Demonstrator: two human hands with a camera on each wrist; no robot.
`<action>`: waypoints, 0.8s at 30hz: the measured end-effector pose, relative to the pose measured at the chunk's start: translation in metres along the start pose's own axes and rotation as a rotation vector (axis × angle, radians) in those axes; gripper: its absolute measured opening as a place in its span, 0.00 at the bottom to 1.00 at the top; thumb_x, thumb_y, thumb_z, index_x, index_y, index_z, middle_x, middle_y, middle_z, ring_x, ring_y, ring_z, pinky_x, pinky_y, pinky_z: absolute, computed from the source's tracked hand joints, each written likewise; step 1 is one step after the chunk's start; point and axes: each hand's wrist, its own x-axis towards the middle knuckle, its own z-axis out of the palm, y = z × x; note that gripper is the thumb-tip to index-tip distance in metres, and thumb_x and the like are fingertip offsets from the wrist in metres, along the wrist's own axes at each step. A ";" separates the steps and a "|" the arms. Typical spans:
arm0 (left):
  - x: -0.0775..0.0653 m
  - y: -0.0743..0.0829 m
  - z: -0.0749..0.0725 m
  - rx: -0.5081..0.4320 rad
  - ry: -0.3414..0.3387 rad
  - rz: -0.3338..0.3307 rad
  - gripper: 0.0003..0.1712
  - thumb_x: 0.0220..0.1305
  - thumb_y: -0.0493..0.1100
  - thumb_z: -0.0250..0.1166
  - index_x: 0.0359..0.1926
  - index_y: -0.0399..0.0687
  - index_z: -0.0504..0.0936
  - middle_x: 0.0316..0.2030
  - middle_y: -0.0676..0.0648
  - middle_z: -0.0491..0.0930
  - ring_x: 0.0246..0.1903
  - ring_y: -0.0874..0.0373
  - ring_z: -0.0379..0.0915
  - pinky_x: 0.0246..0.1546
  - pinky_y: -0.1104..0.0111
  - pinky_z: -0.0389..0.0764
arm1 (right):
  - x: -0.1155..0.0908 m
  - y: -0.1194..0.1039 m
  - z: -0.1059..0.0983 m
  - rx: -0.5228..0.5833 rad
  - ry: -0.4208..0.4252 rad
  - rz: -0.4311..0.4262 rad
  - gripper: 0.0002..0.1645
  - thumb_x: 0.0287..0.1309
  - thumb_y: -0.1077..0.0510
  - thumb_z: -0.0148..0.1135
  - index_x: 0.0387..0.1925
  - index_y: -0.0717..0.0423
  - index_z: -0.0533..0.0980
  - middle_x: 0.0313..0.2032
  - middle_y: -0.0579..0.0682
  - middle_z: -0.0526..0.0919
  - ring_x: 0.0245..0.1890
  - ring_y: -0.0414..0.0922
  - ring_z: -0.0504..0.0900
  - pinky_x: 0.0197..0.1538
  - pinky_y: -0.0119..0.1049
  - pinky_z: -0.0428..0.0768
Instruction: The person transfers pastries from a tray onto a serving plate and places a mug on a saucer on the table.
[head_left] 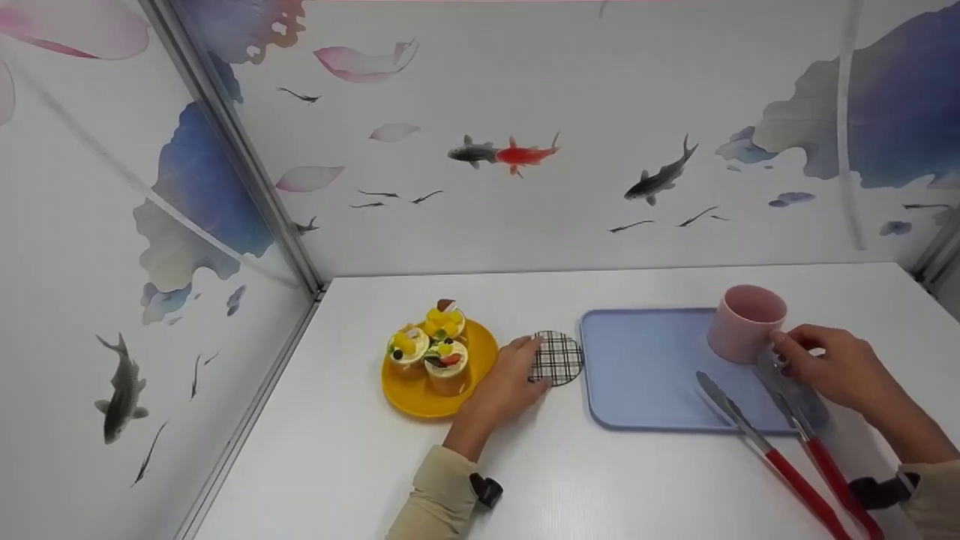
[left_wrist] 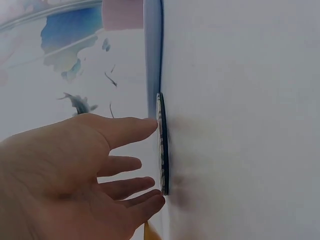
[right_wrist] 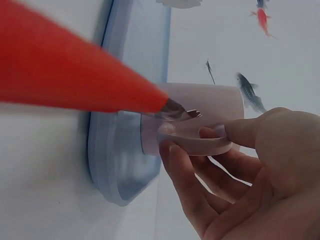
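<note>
My left hand [head_left: 504,379] is at the left side of a round black-and-white checked coaster [head_left: 559,358] lying flat on the table. In the left wrist view its thumb and fingertips touch the coaster [left_wrist: 162,150], with the fingers spread loosely. My right hand [head_left: 840,367] pinches the handle [right_wrist: 200,145] of a pink mug [head_left: 739,326] between thumb and fingers. The mug stands upright over the right back part of a blue tray [head_left: 637,375]. Metal tongs with red handles [head_left: 795,480] lie spread across the tray's front right edge, one arm right beside my right hand.
Left of my left hand is a yellow plate [head_left: 416,405] bearing three small cream-topped cups of dessert [head_left: 446,364]. White panels printed with fish and petals [head_left: 495,225] stand behind the white table [head_left: 600,487] and on its left.
</note>
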 end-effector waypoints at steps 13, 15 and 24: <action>0.003 -0.002 0.001 -0.011 -0.004 -0.076 0.39 0.79 0.49 0.66 0.82 0.39 0.65 0.83 0.41 0.64 0.81 0.46 0.63 0.82 0.52 0.66 | 0.000 0.001 0.003 0.020 -0.010 -0.032 0.30 0.86 0.45 0.49 0.63 0.70 0.76 0.48 0.66 0.87 0.47 0.62 0.90 0.40 0.21 0.86; 0.003 -0.003 0.001 -0.009 -0.003 -0.075 0.38 0.79 0.49 0.67 0.80 0.39 0.68 0.82 0.42 0.66 0.80 0.46 0.66 0.82 0.52 0.67 | -0.001 0.002 0.003 0.016 0.004 -0.036 0.30 0.86 0.46 0.50 0.63 0.70 0.76 0.47 0.66 0.88 0.47 0.63 0.91 0.39 0.19 0.85; 0.002 -0.003 0.001 -0.043 0.005 -0.047 0.38 0.76 0.48 0.70 0.80 0.40 0.69 0.80 0.40 0.68 0.79 0.45 0.66 0.82 0.51 0.67 | -0.002 0.003 0.005 -0.003 0.051 -0.049 0.29 0.86 0.46 0.51 0.62 0.70 0.78 0.44 0.64 0.90 0.44 0.61 0.92 0.38 0.23 0.88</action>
